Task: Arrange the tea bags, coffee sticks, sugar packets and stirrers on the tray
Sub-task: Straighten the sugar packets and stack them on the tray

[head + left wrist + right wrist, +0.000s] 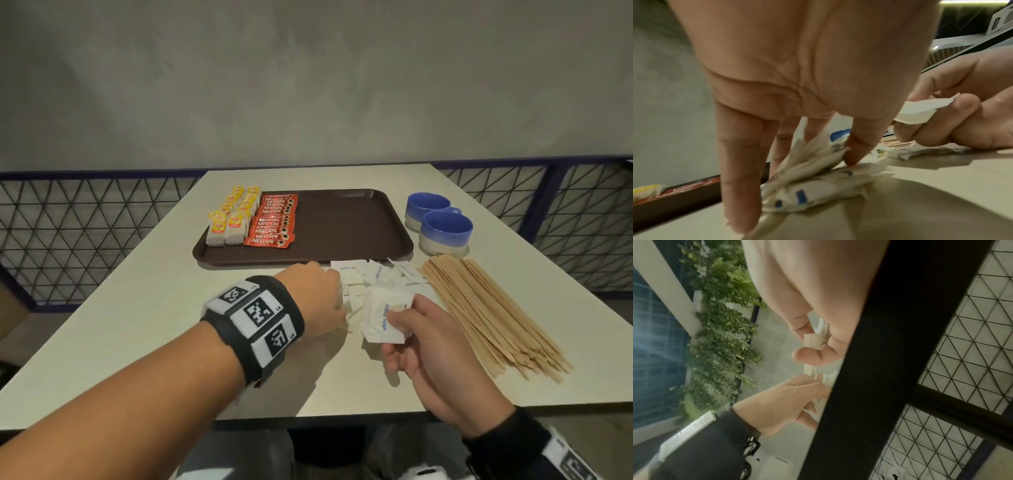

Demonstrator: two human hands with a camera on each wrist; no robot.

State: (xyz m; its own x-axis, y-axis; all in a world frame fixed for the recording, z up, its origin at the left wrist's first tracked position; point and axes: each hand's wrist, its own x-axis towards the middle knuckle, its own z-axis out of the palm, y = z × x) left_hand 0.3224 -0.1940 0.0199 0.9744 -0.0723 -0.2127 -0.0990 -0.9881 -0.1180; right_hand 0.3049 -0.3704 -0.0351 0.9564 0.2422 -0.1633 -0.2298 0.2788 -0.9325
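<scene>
- The right hand (442,346) pinches a small stack of white sugar packets (385,317) between thumb and fingers, lifted just off the bench (137,325). A loose pinch on slick paper like that could let the stack fan out or drop a packet.
- The left hand (797,73) has its fingers bent down onto the loose sugar packets on the bench (807,194), thumb and fingers closing on a crumpled bunch. They overlap every which way, so I'd expect it to come up with an uneven bunch, or to drag some aside.
- More loose packets lie just beyond both hands, between them and the near rim of the tray (394,219).
- The stirrers (486,315) lie in a long spread right beside the right hand; a careless sweep could scatter them towards the bench edge.
- On the tray, the tea bags (231,216) and coffee sticks (274,219) sit in neat rows at the left. The right part is bare, but a hand coming in low might nudge those rows.
- Two blue cups (438,222) stand off the tray's right side, well apart from the hands.
</scene>
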